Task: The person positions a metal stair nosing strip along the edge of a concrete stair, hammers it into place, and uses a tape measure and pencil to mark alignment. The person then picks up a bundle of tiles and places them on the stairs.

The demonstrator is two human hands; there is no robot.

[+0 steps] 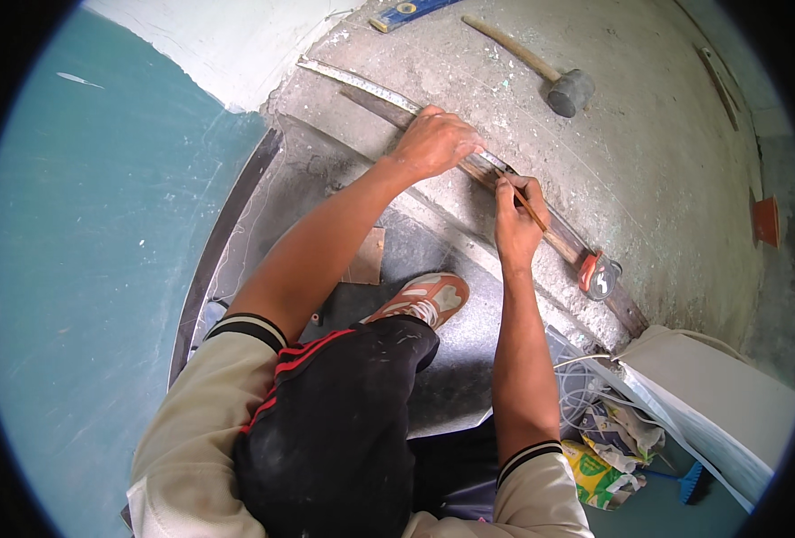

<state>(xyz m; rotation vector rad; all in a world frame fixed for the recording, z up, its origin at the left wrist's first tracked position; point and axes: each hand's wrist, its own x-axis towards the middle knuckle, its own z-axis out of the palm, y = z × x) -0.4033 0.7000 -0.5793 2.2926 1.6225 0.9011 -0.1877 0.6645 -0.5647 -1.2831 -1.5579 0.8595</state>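
Observation:
A tape measure (600,276) with an orange and grey case rests on a long dark wooden strip (626,309). Its pale blade (362,83) runs out along the strip toward the far left. My left hand (437,143) is closed over the blade and strip, pressing them at mid-length; its fingertips are partly hidden. Just to the right, my right hand (520,220) pinches a thin brownish pencil (530,209). The pencil's tip end is at the blade's edge.
On the rough concrete beyond lie a rubber mallet (570,92) and a blue level (406,12). A white panel (711,386) stands at right, near crumpled bags (608,457), cable and a blue brush (690,482). A teal surface (102,251) fills the left.

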